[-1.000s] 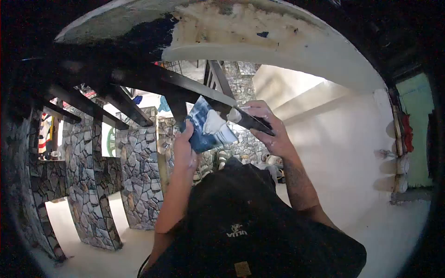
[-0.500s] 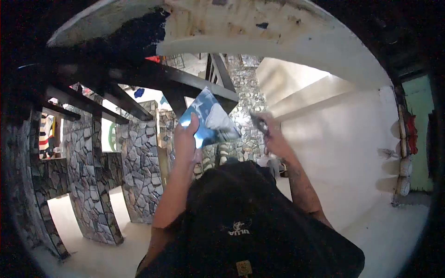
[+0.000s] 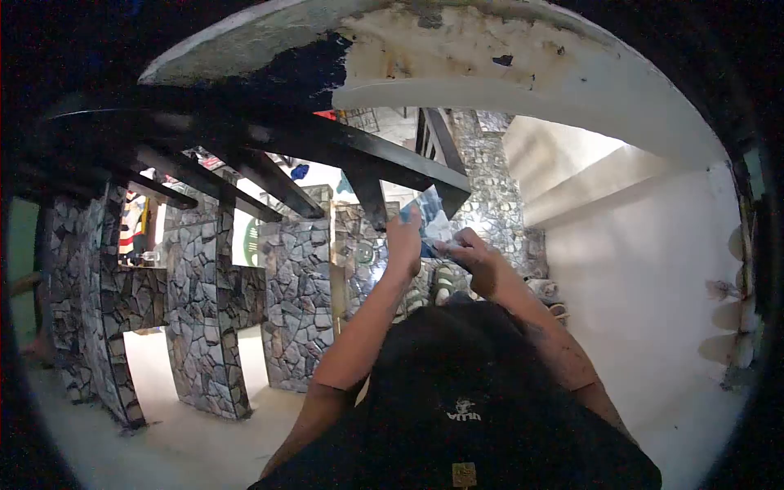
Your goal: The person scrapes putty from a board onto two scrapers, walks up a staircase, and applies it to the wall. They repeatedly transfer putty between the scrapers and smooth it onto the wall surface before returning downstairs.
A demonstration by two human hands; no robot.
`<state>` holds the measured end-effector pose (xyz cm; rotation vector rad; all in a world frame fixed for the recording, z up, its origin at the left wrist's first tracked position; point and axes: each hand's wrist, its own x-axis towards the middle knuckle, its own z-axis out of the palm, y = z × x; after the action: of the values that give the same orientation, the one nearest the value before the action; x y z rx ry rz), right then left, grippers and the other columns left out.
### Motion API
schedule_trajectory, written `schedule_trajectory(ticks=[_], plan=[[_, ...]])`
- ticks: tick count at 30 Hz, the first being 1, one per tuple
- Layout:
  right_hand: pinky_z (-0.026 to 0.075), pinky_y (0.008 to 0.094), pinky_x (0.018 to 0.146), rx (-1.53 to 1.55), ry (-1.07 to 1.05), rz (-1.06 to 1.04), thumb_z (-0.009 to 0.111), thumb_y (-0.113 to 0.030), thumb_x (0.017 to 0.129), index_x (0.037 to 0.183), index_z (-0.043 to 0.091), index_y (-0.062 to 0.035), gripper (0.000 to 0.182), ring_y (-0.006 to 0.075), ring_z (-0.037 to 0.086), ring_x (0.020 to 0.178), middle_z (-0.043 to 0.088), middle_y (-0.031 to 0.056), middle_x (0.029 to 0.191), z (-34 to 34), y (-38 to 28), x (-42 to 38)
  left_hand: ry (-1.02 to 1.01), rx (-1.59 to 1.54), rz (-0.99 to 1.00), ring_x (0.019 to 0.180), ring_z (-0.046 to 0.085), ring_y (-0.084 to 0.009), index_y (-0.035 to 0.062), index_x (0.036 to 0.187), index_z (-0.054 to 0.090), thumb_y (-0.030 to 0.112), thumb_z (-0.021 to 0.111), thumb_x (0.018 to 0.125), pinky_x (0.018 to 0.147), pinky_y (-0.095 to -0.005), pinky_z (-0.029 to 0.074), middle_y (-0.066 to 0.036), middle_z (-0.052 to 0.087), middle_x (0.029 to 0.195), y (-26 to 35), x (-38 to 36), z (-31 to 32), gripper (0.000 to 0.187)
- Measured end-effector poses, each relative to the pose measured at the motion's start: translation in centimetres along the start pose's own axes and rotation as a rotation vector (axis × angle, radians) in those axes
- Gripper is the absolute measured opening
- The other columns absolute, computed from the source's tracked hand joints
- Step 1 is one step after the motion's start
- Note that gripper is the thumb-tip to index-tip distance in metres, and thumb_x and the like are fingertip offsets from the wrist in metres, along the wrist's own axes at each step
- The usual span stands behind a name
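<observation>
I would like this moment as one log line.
left hand: holds blue sheet | right hand: close to white paste on sheet, grip unclear

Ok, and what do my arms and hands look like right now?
Your left hand and right hand wear no gloves. No sleeves cover your forearms; the right one bears dark, blurred markings. Your top is black.

A black top (image 3: 498, 359) bore a white logo (image 3: 463, 411) at lower centre and a tan square patch (image 3: 464, 474) near the bottom edge; dark markings (image 3: 535, 333) showed on the right forearm (image 3: 523, 302).
</observation>
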<state>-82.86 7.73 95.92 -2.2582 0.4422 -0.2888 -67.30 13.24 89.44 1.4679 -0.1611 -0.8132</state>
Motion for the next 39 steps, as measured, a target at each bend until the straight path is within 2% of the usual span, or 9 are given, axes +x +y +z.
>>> schedule_trajectory(ticks=[7, 9, 14, 25, 28, 31, 33, 35, 39], plan=[[0.044, 0.0342, 0.08, 0.008, -0.256, -0.144, 0.053, 0.004, 0.076, 0.116, 0.057, -0.011, 0.042, 0.0274, 0.056, 0.095, 0.053, 0.0119, 0.105, -6.5, -1.1, 0.6, 0.006, 0.347, -0.041, 0.074, 0.062, -0.0195, -0.0052, 0.091, 0.062, 0.044, 0.048, 0.089, 0.066, -0.0316, 0.048, -0.012, 0.065, 0.084, 5.6, -1.7, -1.7, 0.051], [0.043, 0.0336, 0.084, 0.121, -0.201, -0.135, 0.058, -0.003, 0.077, 0.116, 0.056, -0.0065, 0.039, 0.0248, 0.055, 0.098, 0.054, 0.0112, 0.106, -9.2, -0.7, -0.1, -0.107, -0.147, -0.014, 0.081, 0.063, -0.0238, -0.0059, 0.101, 0.058, 0.038, 0.05, 0.09, 0.074, -0.0354, 0.05, -0.014, 0.063, 0.095, 4.3, -0.6, -2.8, 0.046], [0.037, 0.0342, 0.096, 0.635, 0.551, 0.069, 0.072, -0.012, 0.068, 0.123, 0.047, -0.0048, 0.061, 0.0185, 0.048, 0.108, 0.051, 0.0088, 0.117, -8.4, -0.4, -2.3, -0.36, -0.725, -0.069, 0.096, 0.06, -0.0284, -0.0044, 0.113, 0.051, 0.023, 0.052, 0.09, 0.083, -0.0417, 0.051, -0.016, 0.059, 0.108, 6.0, -4.1, -2.0, 0.036], [0.035, 0.0409, 0.095, -0.048, 0.358, -0.147, 0.068, -0.008, 0.068, 0.122, 0.045, -0.0125, 0.058, 0.0354, 0.042, 0.111, 0.039, 0.0195, 0.117, -1.8, 1.7, -3.8, -0.315, -0.242, -0.197, 0.084, 0.062, -0.0201, -0.0029, 0.106, 0.056, 0.027, 0.062, 0.084, 0.073, -0.0314, 0.049, -0.011, 0.063, 0.095, 2.5, -3.9, -0.1, 0.037], [0.027, 0.0413, 0.102, -0.077, 0.183, -0.008, 0.055, -0.004, 0.076, 0.126, 0.041, -0.0068, 0.052, 0.0351, 0.041, 0.114, 0.043, 0.0202, 0.119, 1.0, 10.5, -6.7, -0.344, -0.018, 0.792, 0.086, 0.059, -0.0212, 0.0004, 0.106, 0.059, 0.031, 0.053, 0.088, 0.079, -0.0331, 0.045, -0.009, 0.063, 0.094, 0.7, -2.3, -1.8, 0.036], [0.023, 0.0387, 0.106, -0.166, 0.241, 0.206, 0.047, 0.002, 0.078, 0.133, 0.034, -0.0012, 0.056, 0.0352, 0.035, 0.126, 0.037, 0.0228, 0.134, 2.0, 18.9, -9.7, -0.346, 0.343, 0.941, 0.089, 0.058, -0.0207, 0.0017, 0.104, 0.062, 0.025, 0.049, 0.091, 0.08, -0.0331, 0.044, -0.007, 0.063, 0.093, -2.4, -0.1, -3.2, 0.03], [0.024, 0.0369, 0.106, 0.071, 0.289, 0.402, 0.049, -0.001, 0.08, 0.135, 0.032, -0.0054, 0.057, 0.0331, 0.031, 0.129, 0.036, 0.0191, 0.137, 0.2, 19.1, -8.8, -0.184, 0.263, -0.349, 0.074, 0.061, -0.0185, -0.0016, 0.092, 0.06, 0.021, 0.054, 0.089, 0.062, -0.0307, 0.047, -0.009, 0.062, 0.09, 7.3, -3.6, 0.1, 0.024], [0.026, 0.033, 0.104, 0.11, 0.235, 0.348, 0.049, 0.01, 0.071, 0.131, 0.036, -0.005, 0.064, 0.0246, 0.036, 0.125, 0.042, 0.0159, 0.132, -3.7, 13.2, -4.5, -0.317, -0.327, -0.361, 0.072, 0.062, -0.0175, -0.0029, 0.098, 0.054, 0.017, 0.057, 0.087, 0.066, -0.0292, 0.051, -0.009, 0.062, 0.086, 3.6, -2.1, 0.7, 0.022], [0.03, 0.0368, 0.103, 0.101, 0.066, 0.155, 0.038, 0.017, 0.061, 0.127, 0.043, -0.0113, 0.073, 0.0284, 0.041, 0.121, 0.047, 0.0148, 0.124, -6.4, 7.6, -0.5, -0.449, -0.047, -0.264, 0.069, 0.063, -0.0166, 0.0005, 0.098, 0.057, 0.03, 0.059, 0.086, 0.06, -0.0298, 0.052, -0.007, 0.063, 0.084, 1.2, -0.1, 1.5, 0.032]])
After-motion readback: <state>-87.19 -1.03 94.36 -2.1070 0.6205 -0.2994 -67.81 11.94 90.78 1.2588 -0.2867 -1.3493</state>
